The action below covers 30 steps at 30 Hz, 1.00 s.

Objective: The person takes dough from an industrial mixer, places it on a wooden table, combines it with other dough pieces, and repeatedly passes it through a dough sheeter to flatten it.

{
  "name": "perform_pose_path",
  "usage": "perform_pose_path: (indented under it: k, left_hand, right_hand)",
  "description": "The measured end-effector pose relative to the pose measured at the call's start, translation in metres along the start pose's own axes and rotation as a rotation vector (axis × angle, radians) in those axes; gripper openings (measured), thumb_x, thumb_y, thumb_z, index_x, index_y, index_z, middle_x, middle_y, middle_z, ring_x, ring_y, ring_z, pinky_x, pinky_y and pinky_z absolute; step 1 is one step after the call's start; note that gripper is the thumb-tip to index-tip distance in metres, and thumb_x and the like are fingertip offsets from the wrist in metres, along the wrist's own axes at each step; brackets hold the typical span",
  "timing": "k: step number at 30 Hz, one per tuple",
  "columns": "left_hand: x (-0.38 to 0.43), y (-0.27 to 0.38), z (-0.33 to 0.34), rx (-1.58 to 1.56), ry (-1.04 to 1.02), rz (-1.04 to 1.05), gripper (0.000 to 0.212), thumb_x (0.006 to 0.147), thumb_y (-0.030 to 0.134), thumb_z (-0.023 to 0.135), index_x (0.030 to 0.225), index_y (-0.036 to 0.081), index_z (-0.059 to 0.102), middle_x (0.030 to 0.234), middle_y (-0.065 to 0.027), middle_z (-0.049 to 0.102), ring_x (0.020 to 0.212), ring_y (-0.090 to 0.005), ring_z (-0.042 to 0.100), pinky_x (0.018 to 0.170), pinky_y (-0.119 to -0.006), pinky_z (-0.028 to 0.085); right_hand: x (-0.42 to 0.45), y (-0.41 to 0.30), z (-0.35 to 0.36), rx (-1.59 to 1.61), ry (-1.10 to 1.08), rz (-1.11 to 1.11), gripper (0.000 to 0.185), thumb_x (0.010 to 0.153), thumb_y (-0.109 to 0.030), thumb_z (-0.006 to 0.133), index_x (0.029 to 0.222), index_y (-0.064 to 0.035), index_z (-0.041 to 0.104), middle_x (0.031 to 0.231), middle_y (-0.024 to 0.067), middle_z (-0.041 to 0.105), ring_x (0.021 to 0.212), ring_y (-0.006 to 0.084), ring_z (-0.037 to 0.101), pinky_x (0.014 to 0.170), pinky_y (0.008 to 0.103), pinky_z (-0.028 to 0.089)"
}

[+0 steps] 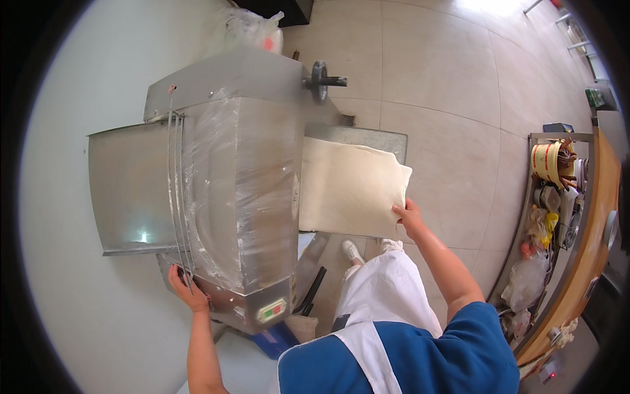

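A broad sheet of pale dough (pixel 352 184) lies on the metal outfeed tray (pixel 381 140) of a dough sheeter (pixel 268 197). Its left end meets the machine. My right hand (pixel 411 217) pinches the sheet's right edge, thumb on top and fingers underneath. On the sheeter's near left corner rests my left hand (pixel 189 290), beside the lower ends of thin metal guard rods (pixel 176 187). Its fingertips are partly hidden, and whether they grip a part there cannot be told. Clear plastic film (pixel 263 197) wraps the sheeter's cover.
A handwheel (pixel 321 82) sticks out at the sheeter's far side. Green and red switch buttons (pixel 271 311) sit on its near side. Another metal tray (pixel 130 192) extends left towards the wall. To the right, a wooden-topped table (pixel 585 236) has a cluttered shelf holding a yellow bucket (pixel 545 161).
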<state>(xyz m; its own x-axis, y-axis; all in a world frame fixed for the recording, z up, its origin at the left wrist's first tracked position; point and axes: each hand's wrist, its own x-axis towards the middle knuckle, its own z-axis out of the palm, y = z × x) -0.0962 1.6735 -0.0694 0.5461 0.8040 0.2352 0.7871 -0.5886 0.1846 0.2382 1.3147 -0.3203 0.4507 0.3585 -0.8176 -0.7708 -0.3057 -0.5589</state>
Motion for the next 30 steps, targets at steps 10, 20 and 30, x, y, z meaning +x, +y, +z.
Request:
perform_pose_path:
  k: [10,20,30]
  left_hand:
    - [0.003,0.001,0.002,-0.028,0.005,-0.030,0.032,0.079,0.012,0.042,0.108,-0.002,0.041,0.112,-0.0158,0.040,0.105,-0.0293,0.037,0.091,-0.035,0.027]
    - [-0.002,-0.005,0.001,-0.039,-0.005,-0.059,0.033,0.082,0.017,0.041,0.108,-0.002,0.040,0.113,-0.0163,0.039,0.106,-0.0286,0.036,0.091,-0.035,0.026]
    - [0.001,-0.004,0.006,-0.022,-0.025,-0.030,0.038,0.084,0.025,0.038,0.110,-0.003,0.040,0.115,-0.0163,0.038,0.107,-0.0284,0.035,0.092,-0.035,0.025]
  right_hand:
    - [-0.077,-0.017,-0.064,0.254,0.080,-0.132,0.037,0.069,-0.010,0.048,0.104,-0.0038,0.043,0.088,0.0062,0.053,0.075,0.0135,0.052,0.060,0.0271,0.045]
    - [-0.101,-0.061,-0.017,0.386,-0.098,-0.280,0.035,0.071,-0.003,0.045,0.106,-0.0052,0.043,0.087,0.0041,0.053,0.075,0.0107,0.051,0.062,0.0246,0.043]
    - [0.031,-0.023,0.178,-0.602,-0.154,-0.552,0.043,0.073,-0.025,0.055,0.105,-0.0002,0.040,0.107,0.0192,0.043,0.093,0.0308,0.045,0.083,0.0364,0.036]
